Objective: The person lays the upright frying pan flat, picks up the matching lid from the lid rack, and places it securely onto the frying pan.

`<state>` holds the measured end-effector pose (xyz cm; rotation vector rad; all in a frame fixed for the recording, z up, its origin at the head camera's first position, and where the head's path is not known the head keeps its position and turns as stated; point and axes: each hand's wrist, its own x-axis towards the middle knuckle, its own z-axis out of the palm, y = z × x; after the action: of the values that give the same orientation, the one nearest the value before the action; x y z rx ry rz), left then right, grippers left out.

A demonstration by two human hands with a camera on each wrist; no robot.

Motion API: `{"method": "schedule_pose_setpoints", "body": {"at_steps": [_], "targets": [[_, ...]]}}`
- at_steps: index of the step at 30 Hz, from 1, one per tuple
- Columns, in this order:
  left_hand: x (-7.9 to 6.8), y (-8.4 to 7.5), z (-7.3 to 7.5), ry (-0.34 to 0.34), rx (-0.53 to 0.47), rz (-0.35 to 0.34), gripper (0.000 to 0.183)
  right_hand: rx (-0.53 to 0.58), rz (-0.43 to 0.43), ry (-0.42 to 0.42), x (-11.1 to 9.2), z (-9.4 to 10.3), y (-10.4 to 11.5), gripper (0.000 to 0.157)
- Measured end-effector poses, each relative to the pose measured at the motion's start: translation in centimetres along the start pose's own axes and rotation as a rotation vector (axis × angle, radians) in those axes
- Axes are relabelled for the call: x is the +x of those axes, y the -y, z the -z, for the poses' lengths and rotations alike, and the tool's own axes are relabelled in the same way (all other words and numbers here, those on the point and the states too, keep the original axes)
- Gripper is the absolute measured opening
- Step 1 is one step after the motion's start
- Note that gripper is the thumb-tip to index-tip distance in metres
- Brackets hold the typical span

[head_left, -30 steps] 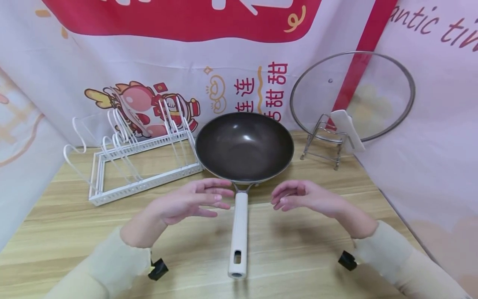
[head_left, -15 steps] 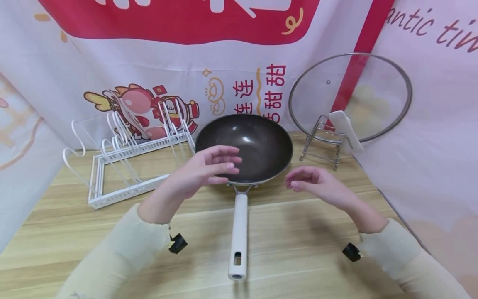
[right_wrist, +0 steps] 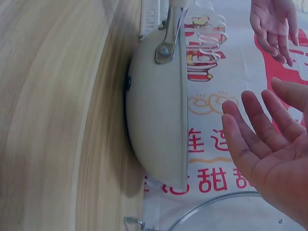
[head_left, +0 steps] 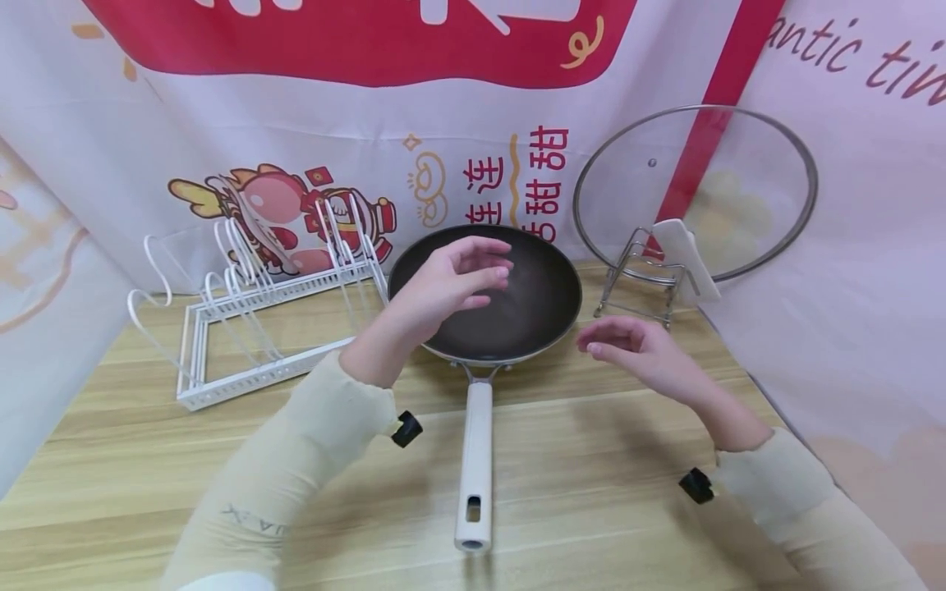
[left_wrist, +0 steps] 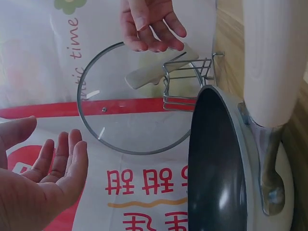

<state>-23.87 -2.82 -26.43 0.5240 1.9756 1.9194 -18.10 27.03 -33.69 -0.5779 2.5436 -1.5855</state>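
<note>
A wok with a dark inside, a cream outside and a pale handle sits mid-table, its handle toward me. My left hand hovers above the wok, fingers loosely bent and touching nothing; in the left wrist view that hand stands apart from the pan. To the right of the wok's rim my right hand hangs in the air, fingers relaxed and holding nothing. Behind it a round glass lid leans upright in a wire stand, its pale handle facing outward.
On the left, a white rack with several upright wire loops stands close to the wok. Printed cloth hangs behind and on both sides of the wooden table.
My left hand has moved from beside the wok's handle up and right, over the pan. The right hand has shifted slightly right and away from me. Wok, lid and rack stay put.
</note>
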Motion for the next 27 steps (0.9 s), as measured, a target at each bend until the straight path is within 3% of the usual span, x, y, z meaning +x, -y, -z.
{"method": "schedule_pose_setpoints", "body": {"at_steps": [6,14,19,27], "targets": [[1.9,0.1,-1.0,0.011,0.012,0.003,0.037,-0.107,0.025,-0.1,0.1,0.5,-0.6,0.024],[4.6,0.4,-2.6,0.041,0.029,0.026,0.036,-0.266,0.127,-0.312,0.8,1.8,-2.6,0.021],[6.5,0.6,-3.6,0.013,0.04,0.03,0.034,-0.319,0.093,-0.383,1.2,3.0,-3.8,0.021],[8.7,0.7,-5.3,-0.019,0.105,-0.038,0.029,-0.336,0.087,-0.509,1.8,4.5,-6.0,0.016]]}}
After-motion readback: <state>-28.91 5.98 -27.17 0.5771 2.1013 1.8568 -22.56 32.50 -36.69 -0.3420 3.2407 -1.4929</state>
